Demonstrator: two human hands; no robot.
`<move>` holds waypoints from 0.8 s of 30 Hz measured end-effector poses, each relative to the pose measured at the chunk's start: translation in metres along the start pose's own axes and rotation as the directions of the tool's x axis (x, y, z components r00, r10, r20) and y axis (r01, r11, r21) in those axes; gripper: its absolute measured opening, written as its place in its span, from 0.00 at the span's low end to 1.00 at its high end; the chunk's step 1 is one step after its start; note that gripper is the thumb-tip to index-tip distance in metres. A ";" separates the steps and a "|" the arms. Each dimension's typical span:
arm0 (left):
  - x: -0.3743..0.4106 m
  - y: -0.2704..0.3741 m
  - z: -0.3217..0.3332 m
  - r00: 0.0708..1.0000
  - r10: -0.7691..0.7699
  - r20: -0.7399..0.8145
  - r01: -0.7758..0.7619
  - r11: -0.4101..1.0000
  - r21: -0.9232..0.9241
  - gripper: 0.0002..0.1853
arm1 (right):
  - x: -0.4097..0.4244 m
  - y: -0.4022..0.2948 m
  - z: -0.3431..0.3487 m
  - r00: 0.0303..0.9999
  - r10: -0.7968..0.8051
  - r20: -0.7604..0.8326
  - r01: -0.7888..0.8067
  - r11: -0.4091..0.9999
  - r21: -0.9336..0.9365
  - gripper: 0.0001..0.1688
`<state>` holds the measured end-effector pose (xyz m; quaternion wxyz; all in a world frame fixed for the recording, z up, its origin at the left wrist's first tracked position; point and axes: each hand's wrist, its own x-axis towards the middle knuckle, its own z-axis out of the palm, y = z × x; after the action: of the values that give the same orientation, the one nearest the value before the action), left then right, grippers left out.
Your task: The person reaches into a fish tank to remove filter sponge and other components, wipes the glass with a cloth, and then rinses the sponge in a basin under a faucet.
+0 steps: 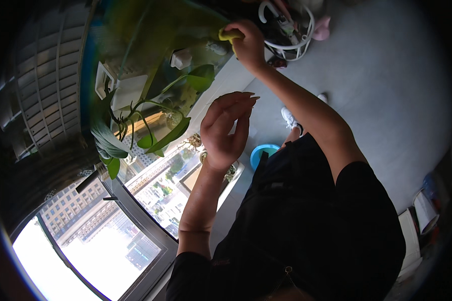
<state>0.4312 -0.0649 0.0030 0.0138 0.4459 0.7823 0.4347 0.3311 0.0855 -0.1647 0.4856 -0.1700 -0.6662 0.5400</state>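
Note:
My right hand [248, 45] grips a yellow-green cloth [231, 35] against the edge of a glass tank [207, 34] with greenish contents. My left hand [226, 129] is raised in front of the tank, its fingers loosely bent and apart from the thumb, with nothing seen in it. Near it hang the green leaves of a trailing plant [169, 137], whose stems come out of a white plastic holder [130, 90] at the tank. A small white container [181, 58] shows by the tank wall. The cloth is partly hidden by my right fingers.
A blue bucket [261, 154] stands on the grey floor [380, 94] by my legs. A round white wire rack [286, 47] holding several items is beyond my right hand. A window [135, 240] lies at the lower left, with potted plants [230, 172] beside my left forearm.

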 end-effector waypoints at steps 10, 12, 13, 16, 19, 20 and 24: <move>0.038 -0.001 -0.024 0.932 0.278 -0.233 -0.246 0.957 0.157 0.19 | 0.056 -0.126 0.041 0.907 -0.422 -0.006 0.383 0.818 0.429 0.19; 0.052 -0.002 -0.026 0.923 0.291 -0.252 -0.235 0.945 0.229 0.22 | 0.027 -0.091 0.038 0.984 -0.175 0.021 0.159 0.935 0.315 0.15; 0.062 -0.001 -0.023 0.917 0.301 -0.261 -0.239 0.940 0.243 0.24 | 0.014 -0.058 0.037 0.991 -0.126 -0.043 0.133 0.963 0.233 0.10; 0.088 -0.002 -0.016 0.933 0.306 -0.187 -0.222 0.902 0.370 0.27 | -0.036 0.019 0.032 0.935 0.297 -0.195 -0.303 0.953 -0.006 0.11; 0.107 -0.010 -0.023 0.917 0.376 -0.134 -0.227 0.768 0.598 0.24 | -0.066 0.071 0.033 0.570 0.814 -0.111 -0.802 0.581 0.139 0.10; 0.118 -0.009 -0.022 0.908 0.395 -0.141 -0.215 0.728 0.651 0.23 | -0.072 0.080 0.036 0.555 0.825 -0.105 -0.798 0.564 0.212 0.10; 0.115 -0.029 -0.039 0.937 0.267 -0.226 -0.046 0.736 0.676 0.22 | -0.067 -0.014 0.067 0.677 0.730 -0.098 -0.677 0.669 0.307 0.11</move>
<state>0.3263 -0.0156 0.0494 -0.3040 0.4133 0.8363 0.1935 0.3115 -0.0066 -0.1793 0.3233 -0.4099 -0.4197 0.7425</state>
